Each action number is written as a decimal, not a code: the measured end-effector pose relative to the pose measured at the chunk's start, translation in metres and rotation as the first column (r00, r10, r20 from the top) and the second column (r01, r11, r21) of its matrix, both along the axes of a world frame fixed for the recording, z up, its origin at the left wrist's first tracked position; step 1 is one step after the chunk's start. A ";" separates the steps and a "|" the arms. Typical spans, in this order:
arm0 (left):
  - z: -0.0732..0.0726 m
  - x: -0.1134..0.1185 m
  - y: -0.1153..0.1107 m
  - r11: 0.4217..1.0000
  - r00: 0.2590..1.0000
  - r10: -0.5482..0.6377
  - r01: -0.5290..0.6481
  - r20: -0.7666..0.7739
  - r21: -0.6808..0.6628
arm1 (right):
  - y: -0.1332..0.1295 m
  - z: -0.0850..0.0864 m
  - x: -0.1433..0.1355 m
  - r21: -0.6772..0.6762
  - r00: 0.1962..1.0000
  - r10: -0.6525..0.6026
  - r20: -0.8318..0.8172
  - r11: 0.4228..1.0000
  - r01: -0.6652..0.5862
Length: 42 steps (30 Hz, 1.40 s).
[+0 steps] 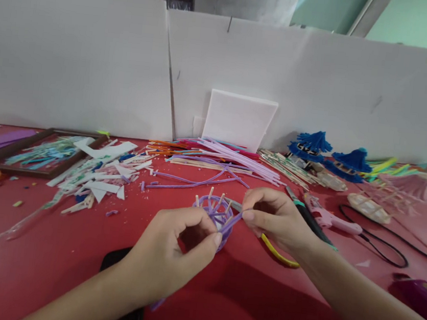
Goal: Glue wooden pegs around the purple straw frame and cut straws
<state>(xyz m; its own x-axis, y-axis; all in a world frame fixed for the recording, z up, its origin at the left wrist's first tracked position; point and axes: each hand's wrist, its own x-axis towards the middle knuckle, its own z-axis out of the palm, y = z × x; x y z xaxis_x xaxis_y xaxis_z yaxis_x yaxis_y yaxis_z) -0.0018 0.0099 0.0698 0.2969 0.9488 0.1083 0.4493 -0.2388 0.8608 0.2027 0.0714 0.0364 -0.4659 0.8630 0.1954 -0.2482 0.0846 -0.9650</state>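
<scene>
A purple pipe cleaner (233, 224) stretches between my two hands. My left hand (172, 250) pinches it between thumb and forefinger, and a purple end shows below this hand. Farther right, the fingertips of my right hand (278, 220) are closed on the same pipe cleaner. Just behind and under the fingers sits a small round purple woven piece (223, 243), with short pale wooden sticks standing up around its rim. My left fingers partly cover it, so I cannot tell whether they touch it. Pliers with a yellow handle (280, 255) lie partly beneath my right hand.
Bundled pipe cleaners (237, 157) lie at the back below a white board (239, 119). Paper scraps (100, 173) and a brown frame (38, 173) are left. A pink glue gun (330, 216), its cord, and blue-roofed models (311, 145) are right. A black object (126, 319) lies near my left forearm.
</scene>
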 end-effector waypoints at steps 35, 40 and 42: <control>-0.026 -0.006 -0.022 0.947 0.970 0.162 -0.103 0.179 -0.303 | -0.008 -0.012 -0.005 0.467 0.859 -0.323 0.397 0.877 0.113; -0.023 -0.003 -0.024 0.936 0.974 0.165 -0.104 0.156 -0.337 | -0.009 -0.013 -0.005 0.459 0.851 -0.319 0.417 0.882 0.106; -0.022 -0.002 -0.025 0.929 0.966 0.204 -0.140 0.159 -0.342 | -0.012 -0.014 -0.002 0.452 0.855 -0.347 0.386 0.879 0.153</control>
<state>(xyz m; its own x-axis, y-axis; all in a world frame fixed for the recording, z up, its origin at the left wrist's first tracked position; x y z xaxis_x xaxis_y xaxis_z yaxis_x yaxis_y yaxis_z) -0.0042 -0.0151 0.0479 0.1306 0.9755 -0.1773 0.2804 0.1351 0.9503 0.2003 0.0596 0.0227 -0.3635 0.8562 0.3672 0.2789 0.4761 -0.8340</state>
